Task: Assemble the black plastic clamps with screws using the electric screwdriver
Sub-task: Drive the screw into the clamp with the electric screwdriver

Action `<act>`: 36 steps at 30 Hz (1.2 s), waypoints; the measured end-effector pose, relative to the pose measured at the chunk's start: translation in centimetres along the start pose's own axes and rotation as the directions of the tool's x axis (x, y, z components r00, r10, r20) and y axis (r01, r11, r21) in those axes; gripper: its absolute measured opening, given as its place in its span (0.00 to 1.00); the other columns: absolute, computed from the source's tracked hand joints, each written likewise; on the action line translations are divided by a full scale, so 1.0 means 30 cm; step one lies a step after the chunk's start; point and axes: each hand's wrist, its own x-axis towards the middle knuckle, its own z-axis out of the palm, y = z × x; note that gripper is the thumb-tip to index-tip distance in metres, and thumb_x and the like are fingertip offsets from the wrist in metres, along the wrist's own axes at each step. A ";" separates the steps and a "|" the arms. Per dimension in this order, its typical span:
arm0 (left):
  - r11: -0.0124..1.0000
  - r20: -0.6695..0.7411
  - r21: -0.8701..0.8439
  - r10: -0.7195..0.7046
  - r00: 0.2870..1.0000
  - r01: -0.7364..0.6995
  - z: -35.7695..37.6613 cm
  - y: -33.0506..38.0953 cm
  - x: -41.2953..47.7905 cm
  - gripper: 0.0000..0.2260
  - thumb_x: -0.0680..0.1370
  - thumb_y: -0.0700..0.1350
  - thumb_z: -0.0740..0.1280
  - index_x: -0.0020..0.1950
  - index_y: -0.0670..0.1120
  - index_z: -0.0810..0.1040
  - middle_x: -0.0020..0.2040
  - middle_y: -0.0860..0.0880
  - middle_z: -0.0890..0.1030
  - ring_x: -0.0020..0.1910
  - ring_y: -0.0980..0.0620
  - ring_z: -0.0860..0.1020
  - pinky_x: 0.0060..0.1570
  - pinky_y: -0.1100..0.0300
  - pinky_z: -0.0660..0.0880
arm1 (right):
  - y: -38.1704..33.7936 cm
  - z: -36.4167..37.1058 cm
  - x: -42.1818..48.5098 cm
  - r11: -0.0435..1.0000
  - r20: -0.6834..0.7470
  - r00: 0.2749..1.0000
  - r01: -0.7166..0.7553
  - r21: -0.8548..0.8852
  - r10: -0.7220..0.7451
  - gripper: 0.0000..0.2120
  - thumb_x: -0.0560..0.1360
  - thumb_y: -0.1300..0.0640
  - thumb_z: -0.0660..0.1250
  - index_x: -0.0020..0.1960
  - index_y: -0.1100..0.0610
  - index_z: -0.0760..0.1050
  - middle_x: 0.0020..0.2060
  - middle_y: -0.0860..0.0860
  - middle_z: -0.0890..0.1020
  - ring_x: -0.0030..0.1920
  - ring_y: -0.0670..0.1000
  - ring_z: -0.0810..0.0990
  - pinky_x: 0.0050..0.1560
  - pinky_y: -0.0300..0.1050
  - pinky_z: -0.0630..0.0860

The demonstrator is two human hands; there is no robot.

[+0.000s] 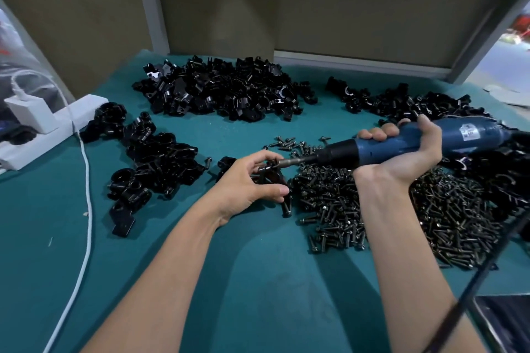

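Blue barrel-shaped screwdriver [424, 142] meets glossy black clamp [271, 172] — seemingly plastic.

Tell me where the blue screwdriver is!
In the head view, the blue screwdriver lies sideways on the right, held in the right hand above the screw pile, its tip reaching left to the clamp in the left hand.

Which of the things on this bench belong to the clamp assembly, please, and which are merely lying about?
Part of the job: electric screwdriver in the right hand; black clamp in the left hand; screw pile; clamp-part heaps.
Lying about: white power strip, charger plugged into it, white cable.
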 end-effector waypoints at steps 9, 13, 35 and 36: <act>1.000 0.017 0.002 -0.019 1.000 0.019 -0.003 0.001 -0.003 0.18 0.70 0.33 0.76 0.55 0.50 0.81 0.44 0.48 0.85 0.41 0.40 0.85 0.41 0.56 0.82 | -0.002 -0.012 0.005 1.000 0.031 0.999 0.013 -0.028 -0.012 0.10 0.74 0.52 0.64 0.38 0.55 0.69 0.26 0.48 0.69 0.24 0.48 0.67 0.30 0.40 0.68; 0.999 0.030 0.014 -0.030 0.999 0.030 0.001 0.001 -0.006 0.18 0.70 0.33 0.76 0.54 0.50 0.81 0.41 0.50 0.86 0.41 0.41 0.85 0.40 0.57 0.82 | -0.003 -0.020 0.007 1.000 0.028 1.000 0.015 -0.022 -0.015 0.10 0.74 0.51 0.64 0.38 0.55 0.68 0.26 0.48 0.69 0.24 0.48 0.67 0.30 0.40 0.68; 0.984 0.062 0.172 0.038 0.997 -0.048 0.021 0.005 -0.016 0.17 0.72 0.34 0.75 0.52 0.54 0.78 0.55 0.48 0.79 0.42 0.44 0.85 0.44 0.59 0.82 | -0.006 -0.065 0.001 1.000 -0.046 0.999 0.018 0.020 -0.017 0.10 0.73 0.52 0.65 0.36 0.55 0.69 0.25 0.47 0.70 0.23 0.48 0.68 0.28 0.37 0.69; 0.982 0.062 0.182 0.036 0.997 -0.047 0.019 0.003 -0.016 0.17 0.72 0.34 0.76 0.51 0.54 0.78 0.55 0.47 0.79 0.42 0.44 0.85 0.44 0.59 0.82 | -0.003 -0.066 0.000 1.000 -0.046 0.999 0.017 0.014 -0.017 0.10 0.73 0.52 0.65 0.36 0.55 0.69 0.25 0.47 0.70 0.23 0.48 0.68 0.28 0.37 0.69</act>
